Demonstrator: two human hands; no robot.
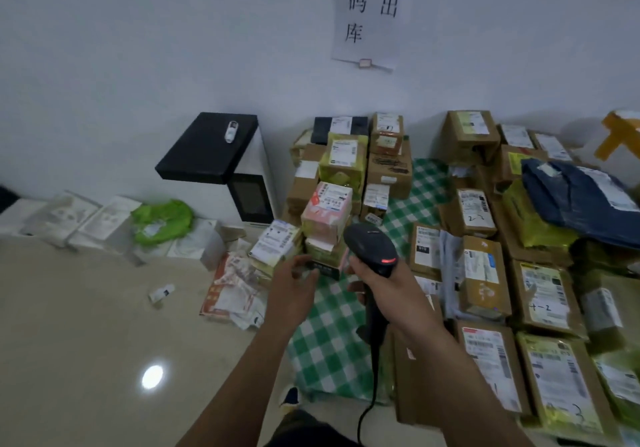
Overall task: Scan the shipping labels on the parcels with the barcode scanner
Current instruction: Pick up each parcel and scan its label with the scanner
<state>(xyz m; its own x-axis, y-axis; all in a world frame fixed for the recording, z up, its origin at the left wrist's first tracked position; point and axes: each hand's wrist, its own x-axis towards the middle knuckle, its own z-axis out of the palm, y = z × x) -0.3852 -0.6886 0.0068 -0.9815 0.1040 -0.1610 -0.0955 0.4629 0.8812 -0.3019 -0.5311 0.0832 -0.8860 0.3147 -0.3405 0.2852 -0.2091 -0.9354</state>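
**Supervisor:** Where do the task's things stand?

**Inspector:** The right hand [384, 287] is wrapped round the grip of the barcode scanner [372, 249]. Its head is raised over the green checked cloth [329, 325] on the floor [86, 308], and a red lamp is lit on its top. The nose faces a small stack just beyond it, with a pink parcel [327, 211] on top and a small dark box [325, 268] at the base. More brown parcels [485, 273] lie label-up to the right.

**Supervisor:** And the other hand?

**Inspector:** The left hand [294, 283] is at the near edge of the dark box with its fingers loosely bent. Blur hides whether they grip it or only touch it.

**Supervisor:** Which step is in hand?

**Inspector:** In my judgement, presenting that box for a scan. No label shows on its near face.

**Supervisor:** Recommendation?

**Inspector:**
- Draw the box out sideways and low so the pink parcel above does not topple.
- Turn the label face up towards the scanner.
- Hold the box steady by its edges, with fingers off the barcode.
- Tilt the scanner slightly to avoid glare from glossy tape.
- Keep the cable clear of the stack.
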